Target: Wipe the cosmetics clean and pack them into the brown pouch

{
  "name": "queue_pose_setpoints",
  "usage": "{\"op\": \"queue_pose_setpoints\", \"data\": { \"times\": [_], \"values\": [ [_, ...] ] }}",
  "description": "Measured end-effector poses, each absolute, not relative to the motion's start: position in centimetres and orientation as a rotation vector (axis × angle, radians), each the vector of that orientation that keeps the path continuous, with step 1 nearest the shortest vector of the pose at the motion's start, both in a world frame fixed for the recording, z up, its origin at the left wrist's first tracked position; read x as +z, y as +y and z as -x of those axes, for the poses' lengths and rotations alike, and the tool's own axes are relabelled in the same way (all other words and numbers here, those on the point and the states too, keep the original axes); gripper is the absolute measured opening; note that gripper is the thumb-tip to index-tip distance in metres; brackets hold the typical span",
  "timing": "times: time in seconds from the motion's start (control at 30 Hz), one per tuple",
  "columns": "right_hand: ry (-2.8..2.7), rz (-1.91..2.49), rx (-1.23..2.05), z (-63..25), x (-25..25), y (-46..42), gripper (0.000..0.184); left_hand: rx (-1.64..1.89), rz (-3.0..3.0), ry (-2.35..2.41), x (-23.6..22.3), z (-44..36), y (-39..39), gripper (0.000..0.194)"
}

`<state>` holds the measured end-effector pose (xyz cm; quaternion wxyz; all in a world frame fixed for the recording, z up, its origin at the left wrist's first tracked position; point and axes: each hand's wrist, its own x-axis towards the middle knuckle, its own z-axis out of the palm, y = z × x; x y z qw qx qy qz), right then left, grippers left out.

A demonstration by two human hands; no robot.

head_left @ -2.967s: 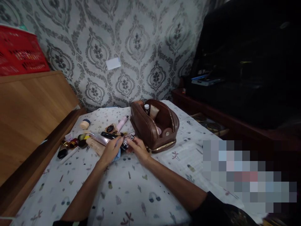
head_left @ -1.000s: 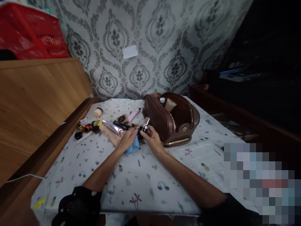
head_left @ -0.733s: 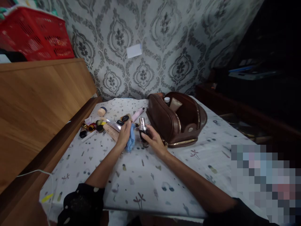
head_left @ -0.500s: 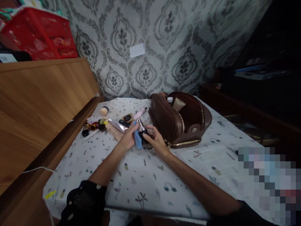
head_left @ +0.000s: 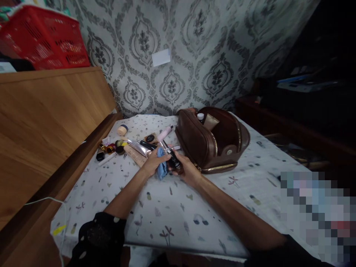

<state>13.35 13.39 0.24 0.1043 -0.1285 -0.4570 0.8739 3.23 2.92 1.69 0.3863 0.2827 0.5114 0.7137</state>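
Note:
Between my hands, above the patterned tablecloth (head_left: 155, 213), is a small black bottle (head_left: 174, 161) with a silver top, tilted up to the left. My right hand (head_left: 190, 171) is closed around its lower right side. My left hand (head_left: 151, 163) pinches a crumpled blue cloth (head_left: 161, 168) against the bottle, its thumb lying on the bottle. Beyond my hands lie a beige tube (head_left: 135, 155), a silver tube (head_left: 139, 147), a pale pink bottle (head_left: 165, 133) and a black round compact (head_left: 150, 138). An unzipped brown toiletry bag (head_left: 198, 142) stands just right of my hands, with a tube (head_left: 211, 121) inside.
Small bottles and jars (head_left: 111, 148) cluster at the left, near a cream jar (head_left: 122, 129). A wooden cabinet (head_left: 52, 111) with a red basket (head_left: 47, 37) on it borders the left side. Patterned wallpaper rises behind. A white cable (head_left: 64, 211) hangs at lower left.
The black bottle has turned in my right hand so that its lettered side shows. My left thumb has moved across onto the bottle, and the blue cloth is more bunched.

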Motion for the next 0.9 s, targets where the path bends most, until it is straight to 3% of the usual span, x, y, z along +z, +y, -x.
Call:
{"op": "queue_pose_setpoints", "data": {
  "times": [0.37, 0.57, 0.73, 0.9],
  "values": [
    [-1.617, 0.341, 2.439, -13.7, 0.1, 12.6, 0.053, 1.88, -0.624, 1.329, 1.3, -3.3, 3.1, 0.057],
    [-1.682, 0.308, 2.649, -13.9, 0.4, 12.4, 0.056, 2.043, -0.582, 1.217, 2.1, -3.2, 2.8, 0.061],
    [-1.6, 0.32, 2.819, -14.1, 0.5, 12.2, 0.053, 2.121, -0.586, 1.083, 2.2, -3.1, 2.3, 0.041],
    [-1.697, 0.26, 2.753, -14.1, 0.6, 11.7, 0.058, 2.142, -0.532, 1.139, 2.4, -3.3, 2.4, 0.027]
  ]
}}
